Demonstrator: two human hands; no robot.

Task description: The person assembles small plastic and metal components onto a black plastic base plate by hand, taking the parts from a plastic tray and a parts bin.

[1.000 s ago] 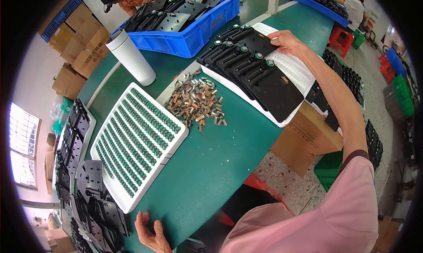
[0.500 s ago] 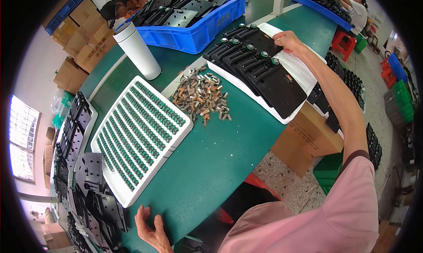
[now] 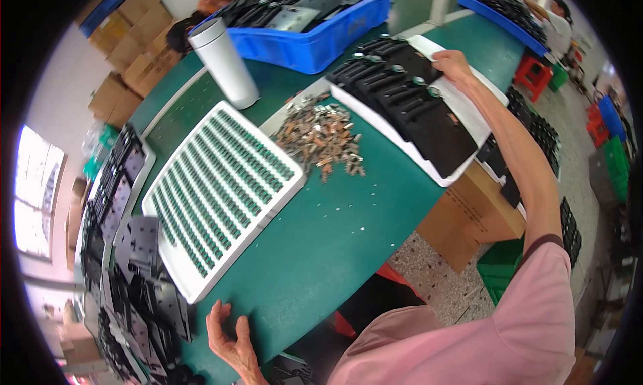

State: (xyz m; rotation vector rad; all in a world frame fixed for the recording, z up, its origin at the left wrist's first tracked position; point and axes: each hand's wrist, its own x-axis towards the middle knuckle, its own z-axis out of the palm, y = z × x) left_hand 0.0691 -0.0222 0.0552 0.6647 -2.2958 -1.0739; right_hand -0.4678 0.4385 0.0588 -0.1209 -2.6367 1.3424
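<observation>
My right hand (image 3: 453, 66) reaches to the far right, its fingers closed on the edge of a black plate (image 3: 416, 62) in a white foam tray (image 3: 439, 178). Overlapping black plates with tube-shaped parts and small green round pieces (image 3: 396, 70) lie in that tray. Near the front edge of the green table, my left hand (image 3: 231, 338) is empty, its fingers loosely curled and apart. Beyond it stands a white tray (image 3: 194, 292) with rows of small green coil-like parts (image 3: 224, 177). A pile of small metal pieces (image 3: 320, 136) lies between the two trays.
A white bottle (image 3: 228, 67) stands behind the green-coil tray. At the back, a blue bin (image 3: 315, 48) holds more plates. Black plates (image 3: 144, 251) crowd the left side. A cardboard box (image 3: 462, 214) and a green crate (image 3: 499, 268) sit below on the right. A person (image 3: 559, 26) is at far right.
The view has shifted slightly, so the table things appear a little further right. My right hand keeps its hold on the black plate; my left hand stays open near the table's front edge.
</observation>
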